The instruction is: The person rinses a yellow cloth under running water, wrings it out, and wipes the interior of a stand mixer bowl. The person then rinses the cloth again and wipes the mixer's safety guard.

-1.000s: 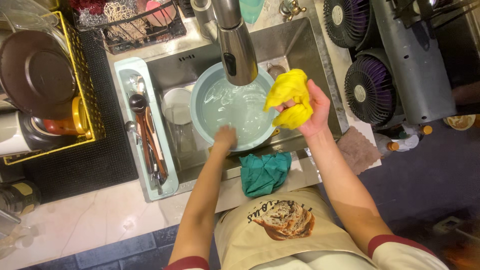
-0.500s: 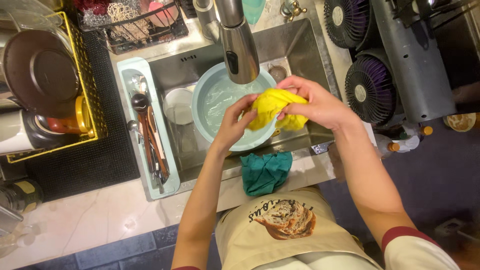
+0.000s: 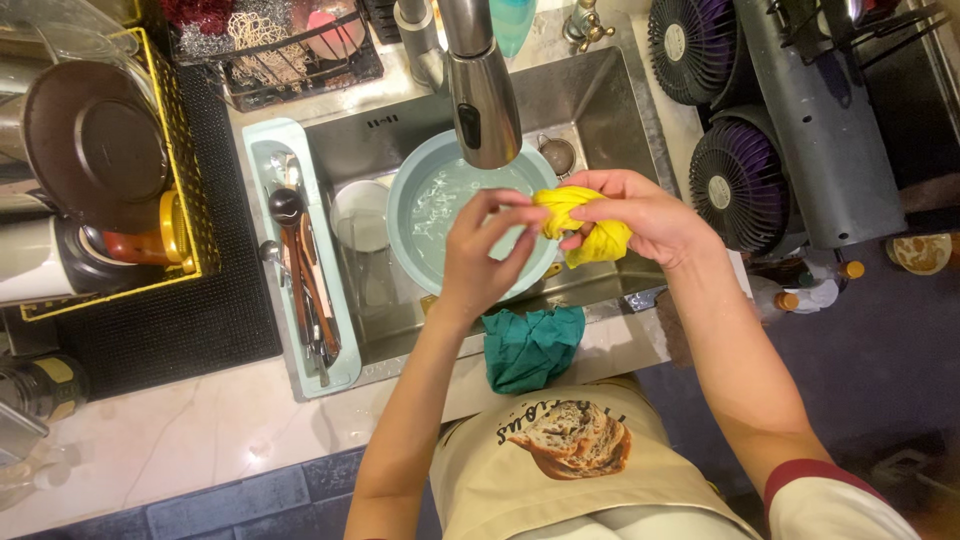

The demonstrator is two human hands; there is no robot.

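A crumpled yellow cloth (image 3: pixel 592 236) is held above the right rim of a light blue basin (image 3: pixel 405 205) of soapy water in a steel sink (image 3: pixel 590 95). My right hand (image 3: pixel 640 215) grips the cloth from the right. My left hand (image 3: pixel 487 250) reaches in from the left, its fingertips pinching the cloth's near end. Both hands are over the basin, below the steel faucet head (image 3: pixel 482 90).
A teal cloth (image 3: pixel 530 345) lies on the sink's front edge. A pale tray with utensils (image 3: pixel 300 260) sits left of the sink, a yellow rack with a dark pan (image 3: pixel 95 140) further left. Two round fans (image 3: pixel 740 185) stand at the right. A wire basket (image 3: pixel 275 40) is behind.
My left hand rose out of the basin water and met the yellow cloth. My right hand brought the cloth lower and toward the left hand, over the basin's right rim.
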